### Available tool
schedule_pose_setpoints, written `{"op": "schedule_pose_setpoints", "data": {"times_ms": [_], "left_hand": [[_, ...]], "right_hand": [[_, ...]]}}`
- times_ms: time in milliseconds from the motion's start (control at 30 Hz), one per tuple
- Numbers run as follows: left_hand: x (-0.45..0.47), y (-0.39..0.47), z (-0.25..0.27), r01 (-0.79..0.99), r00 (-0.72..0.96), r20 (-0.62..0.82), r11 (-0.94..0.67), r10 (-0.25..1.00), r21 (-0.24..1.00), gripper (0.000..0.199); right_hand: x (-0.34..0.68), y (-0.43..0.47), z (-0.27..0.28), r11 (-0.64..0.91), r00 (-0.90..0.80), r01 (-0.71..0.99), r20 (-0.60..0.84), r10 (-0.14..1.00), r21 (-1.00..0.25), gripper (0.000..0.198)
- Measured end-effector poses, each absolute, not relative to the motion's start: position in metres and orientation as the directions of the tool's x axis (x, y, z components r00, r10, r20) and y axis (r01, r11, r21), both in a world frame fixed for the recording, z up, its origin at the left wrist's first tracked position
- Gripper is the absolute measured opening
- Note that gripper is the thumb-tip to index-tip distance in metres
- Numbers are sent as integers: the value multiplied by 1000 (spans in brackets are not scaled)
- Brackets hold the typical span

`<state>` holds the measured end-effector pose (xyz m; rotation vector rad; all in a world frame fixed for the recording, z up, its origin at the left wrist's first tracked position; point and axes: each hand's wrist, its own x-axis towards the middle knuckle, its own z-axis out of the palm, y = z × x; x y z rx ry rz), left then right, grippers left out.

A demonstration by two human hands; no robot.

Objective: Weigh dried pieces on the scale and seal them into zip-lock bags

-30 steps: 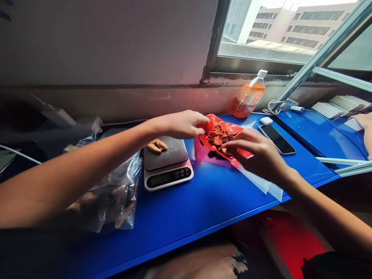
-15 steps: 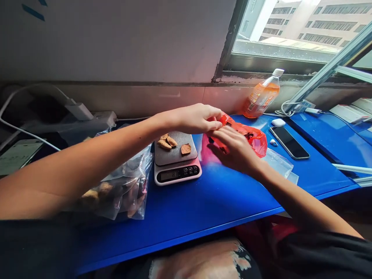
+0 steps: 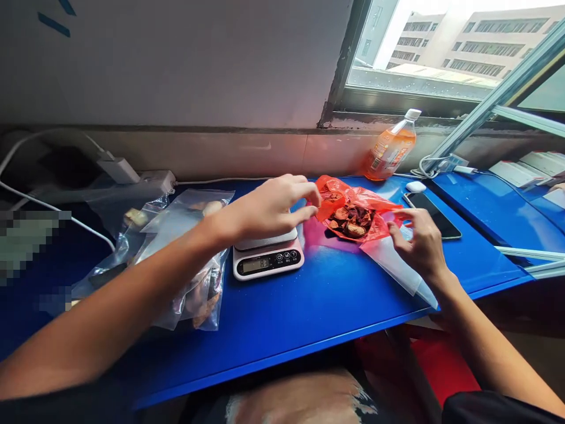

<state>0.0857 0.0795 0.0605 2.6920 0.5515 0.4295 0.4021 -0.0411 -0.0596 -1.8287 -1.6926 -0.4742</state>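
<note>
My right hand has just moved away from my left hand and pinches the near edge of the red bag, which lies between both. My left fingers reach its opposite edge; I can't tell whether they're closed. Dried slices now show, easily reachable, beyond the scale beneath my left hand.

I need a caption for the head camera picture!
Left hand and right hand hold open a red plastic bag of dried slices beside a digital scale.

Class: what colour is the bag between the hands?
The bag is red, shown best in the head view.
</note>
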Motion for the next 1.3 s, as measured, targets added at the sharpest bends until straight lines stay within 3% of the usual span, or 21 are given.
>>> {"op": "schedule_pose_setpoints", "data": {"times_ms": [100,133,267,367,633,867,1000,1200,1300], "left_hand": [[49,79,52,492,747,245,-761,618,422,19],[38,80,49,549,697,240,-718,676,428,18],[14,88,40,682,581,179,-595,794,425,18],[13,93,36,697,558,158,-564,814,442,19],[27,100,30,652,643,143,-636,752,413,21],[39,108,27,558,821,42,-816,570,152,30],[51,109,25,546,837,-73,-838,543,24,26],[62,110,15,513,858,-66,-857,510,50,15],[61,111,15,493,870,-32,-869,492,44,7]], "right_hand": [[419,-48,-80,-219,364,931,715,597,-291,31],[423,-49,-85,-257,398,918,702,591,-304,31],[429,-47,-100,-213,248,969,504,827,-128,28],[428,-43,-107,-153,162,987,422,892,-55,26],[428,-43,-110,-167,183,983,389,903,-76,29],[429,-43,-108,-161,178,984,360,916,-77,28],[431,-42,-113,-171,201,979,393,897,-110,28],[428,-40,-115,-139,216,970,447,868,-198,27],[418,-40,-99,-128,270,945,494,826,-302,26]]}}
